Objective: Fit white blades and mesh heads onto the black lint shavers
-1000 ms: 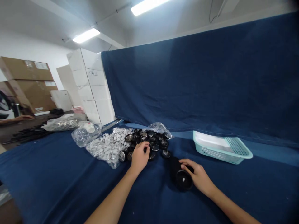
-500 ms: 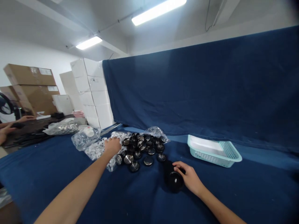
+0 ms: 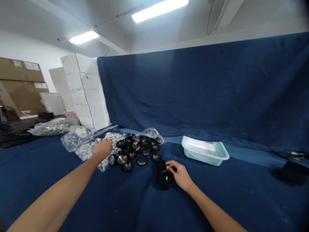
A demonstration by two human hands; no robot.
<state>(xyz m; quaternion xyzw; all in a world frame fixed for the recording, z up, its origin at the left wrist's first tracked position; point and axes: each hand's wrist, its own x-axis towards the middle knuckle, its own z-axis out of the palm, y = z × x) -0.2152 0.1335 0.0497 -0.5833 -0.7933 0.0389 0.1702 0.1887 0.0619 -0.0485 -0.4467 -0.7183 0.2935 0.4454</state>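
My left hand [image 3: 103, 147] is over small white pieces [image 3: 88, 149] spread on clear plastic, its fingers curled down and the fingertips hidden. Whatever it may pinch cannot be made out. Beside it, to the right, lies a heap of round black caps with shiny metallic faces [image 3: 142, 161]. My right hand [image 3: 180, 174] is closed on the right side of a black cylindrical thing [image 3: 165, 182], which lies on the blue cloth. Its round end faces me, and a small white spot or piece shows in it.
A light teal basket [image 3: 205, 158] with white sheets in it stands back right. Clear plastic bags [image 3: 77, 138] lie at the left. A blue curtain [image 3: 193, 90] hangs behind, with stacked white boxes [image 3: 87, 93] on its left. A dark object [image 3: 293, 172] sits far right.
My view has turned to the right, so everything sits further left in the picture. The hands at the far left have left view. Both my hands stay at the same things.
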